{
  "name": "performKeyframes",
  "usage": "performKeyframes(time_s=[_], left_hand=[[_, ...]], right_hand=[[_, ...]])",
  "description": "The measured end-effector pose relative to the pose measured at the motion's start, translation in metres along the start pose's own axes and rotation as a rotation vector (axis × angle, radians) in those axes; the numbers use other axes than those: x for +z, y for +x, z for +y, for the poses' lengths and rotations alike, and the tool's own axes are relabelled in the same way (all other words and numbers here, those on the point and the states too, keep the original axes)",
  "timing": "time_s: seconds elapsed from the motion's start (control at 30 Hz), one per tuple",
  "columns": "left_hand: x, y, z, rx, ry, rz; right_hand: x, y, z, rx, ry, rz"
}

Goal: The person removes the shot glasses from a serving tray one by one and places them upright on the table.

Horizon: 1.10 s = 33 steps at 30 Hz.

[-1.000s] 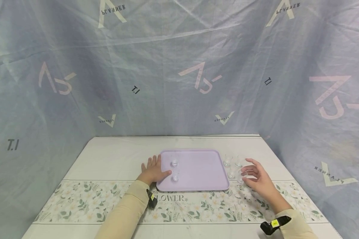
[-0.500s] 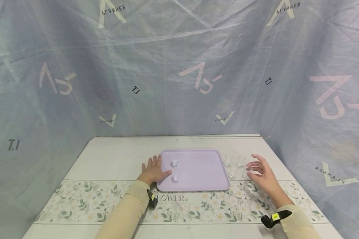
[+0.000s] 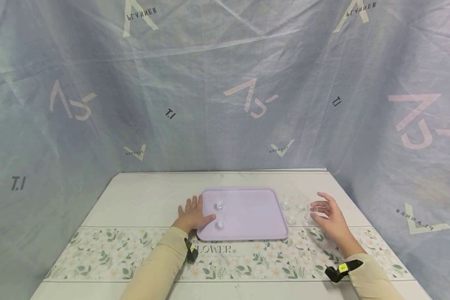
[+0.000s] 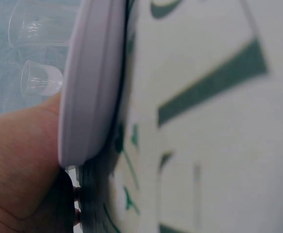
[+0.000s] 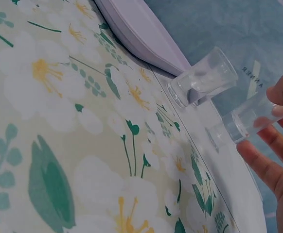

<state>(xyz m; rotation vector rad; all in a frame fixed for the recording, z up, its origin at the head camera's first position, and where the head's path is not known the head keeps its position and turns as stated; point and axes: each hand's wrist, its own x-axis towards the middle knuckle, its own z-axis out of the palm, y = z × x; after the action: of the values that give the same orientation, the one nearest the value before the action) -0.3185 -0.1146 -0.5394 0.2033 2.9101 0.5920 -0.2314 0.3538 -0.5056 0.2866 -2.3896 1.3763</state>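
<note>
My left hand (image 3: 193, 215) lies at the left edge of a lilac tray (image 3: 249, 214), fingers spread straight and thumb over the rim. Two small clear shot glasses, a far one (image 3: 220, 204) and a near one (image 3: 221, 223), stand on the tray beside that thumb. Right of the tray, my right hand (image 3: 331, 214) pinches another shot glass (image 5: 236, 125) between thumb and fingers. This glass is upright, low over the tabletop. Three more shot glasses stand close by: one at the tray's corner (image 3: 286, 203), one behind (image 3: 300, 203), and one in front (image 3: 291, 218).
A white table (image 3: 153, 189) carries a floral printed band (image 3: 135, 254) across its front part. Grey-blue cloth (image 3: 210, 104) hangs behind and along both sides. A black wrist camera (image 3: 343, 271) is strapped at the right sleeve.
My right hand has shifted to the right and slightly away from me, with the pinched shot glass moving along. The left hand and the tray have stayed in place.
</note>
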Motion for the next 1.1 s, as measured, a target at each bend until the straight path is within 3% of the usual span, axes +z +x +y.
performKeyframes(time_s=[0.57,0.83,1.1], left_hand=[[-0.019,-0.019,0.016,-0.002,-0.009,-0.027],[-0.017,-0.017,0.015,-0.004,0.019,-0.039],[-0.026,-0.027,0.02,0.008,0.025,-0.013]], right_hand=[[0.009,0.003,0.012,0.027,-0.02,-0.017],[0.012,0.0,0.013,0.051,0.016,-0.027],[0.012,-0.002,0.019,0.04,0.0,-0.039]])
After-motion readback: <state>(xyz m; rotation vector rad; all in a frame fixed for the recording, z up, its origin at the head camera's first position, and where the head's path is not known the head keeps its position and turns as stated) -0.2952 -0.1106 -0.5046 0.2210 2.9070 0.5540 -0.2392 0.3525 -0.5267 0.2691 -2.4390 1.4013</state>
